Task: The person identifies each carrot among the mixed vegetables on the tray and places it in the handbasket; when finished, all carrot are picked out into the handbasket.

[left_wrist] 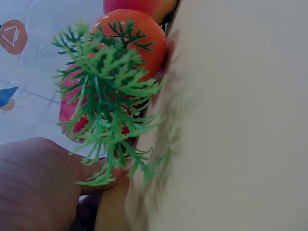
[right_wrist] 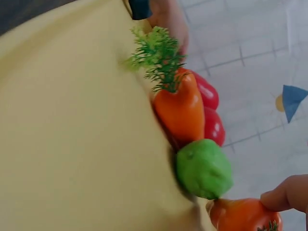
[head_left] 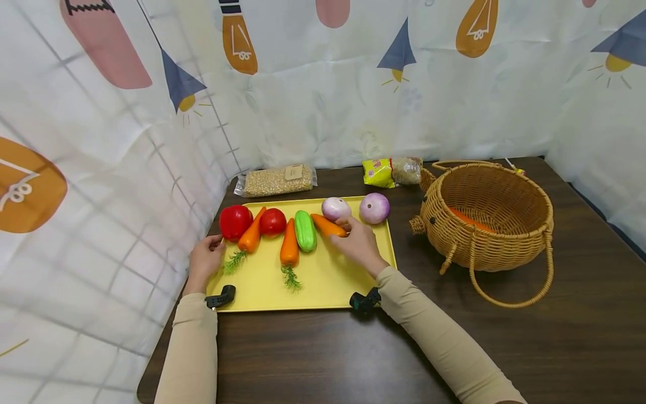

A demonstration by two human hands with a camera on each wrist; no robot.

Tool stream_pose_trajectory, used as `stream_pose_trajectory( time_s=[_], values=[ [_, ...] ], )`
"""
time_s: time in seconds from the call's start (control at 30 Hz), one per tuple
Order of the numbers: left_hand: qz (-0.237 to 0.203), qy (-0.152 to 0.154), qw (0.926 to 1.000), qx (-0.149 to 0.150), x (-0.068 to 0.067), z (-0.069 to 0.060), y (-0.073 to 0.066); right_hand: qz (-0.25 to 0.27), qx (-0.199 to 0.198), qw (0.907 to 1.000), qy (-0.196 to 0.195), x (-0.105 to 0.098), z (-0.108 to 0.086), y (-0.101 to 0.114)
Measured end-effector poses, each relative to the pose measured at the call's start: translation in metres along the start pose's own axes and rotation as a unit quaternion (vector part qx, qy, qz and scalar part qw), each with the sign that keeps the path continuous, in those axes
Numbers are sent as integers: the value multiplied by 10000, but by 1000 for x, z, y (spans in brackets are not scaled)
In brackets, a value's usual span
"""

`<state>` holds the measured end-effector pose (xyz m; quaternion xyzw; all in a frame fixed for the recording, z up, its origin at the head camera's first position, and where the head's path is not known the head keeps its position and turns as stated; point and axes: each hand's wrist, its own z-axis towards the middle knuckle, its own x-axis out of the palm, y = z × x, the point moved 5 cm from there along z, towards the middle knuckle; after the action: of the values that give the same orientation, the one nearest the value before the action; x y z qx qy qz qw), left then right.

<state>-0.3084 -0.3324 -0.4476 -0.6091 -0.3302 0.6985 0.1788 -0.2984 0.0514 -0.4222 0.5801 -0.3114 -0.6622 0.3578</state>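
Note:
A yellow tray [head_left: 323, 286] lies on the table with toy vegetables along its far half. My right hand [head_left: 357, 242] pinches a carrot [head_left: 327, 225] by its leafy end, beside a green cucumber [head_left: 305, 231]; in the right wrist view the thumb presses the carrot [right_wrist: 245, 215]. At the tray's left edge my left hand [head_left: 206, 258] grips the rim, its thumb seen behind green leaves in the left wrist view. Near it are a red bell pepper [head_left: 235, 223], another carrot [head_left: 250, 238] and a tomato [head_left: 273, 222]. A third carrot [head_left: 290, 247] lies left of the cucumber.
Two purple onions [head_left: 336, 209] [head_left: 374, 208] sit at the tray's far right. A pig-shaped wicker basket [head_left: 456, 238] stands to the right with something orange [head_left: 471, 220] inside. Behind the tray lie a bag of grains [head_left: 277, 180] and a yellow packet [head_left: 378, 173]. Patterned curtains hang around the table.

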Motion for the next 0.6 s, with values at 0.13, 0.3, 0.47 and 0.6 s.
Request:
stream_pose_trajectory(
  time_s=[0.13,0.3,0.47,0.6],
  values=[
    [9,-31,10000,18,1,1,1,-36,-70,10000,45,-8,-1,9],
    [12,-27,10000,2,1,1,2,115,-191,9996,145,-17,-3,19],
    [3,-30,10000,-4,0,0,1,340,-311,9987,197,-25,-4,25],
    [-18,-1,10000,-27,0,0,1,492,-414,9977,193,-34,-3,30]
  ],
)
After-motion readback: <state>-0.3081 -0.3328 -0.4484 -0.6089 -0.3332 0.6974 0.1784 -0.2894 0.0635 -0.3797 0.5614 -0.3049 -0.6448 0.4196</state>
